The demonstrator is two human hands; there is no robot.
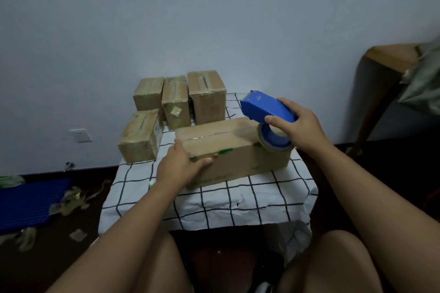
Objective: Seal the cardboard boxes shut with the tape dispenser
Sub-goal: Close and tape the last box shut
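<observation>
Chair [390, 59] cut by right edge, blue crate [28, 202] by left, floor scraps [71, 200] indistinct

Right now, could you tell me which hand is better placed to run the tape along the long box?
The right hand: its grip already holds the tape dispenser at the long box's right end. The left hand steadies the near left corner.
</observation>
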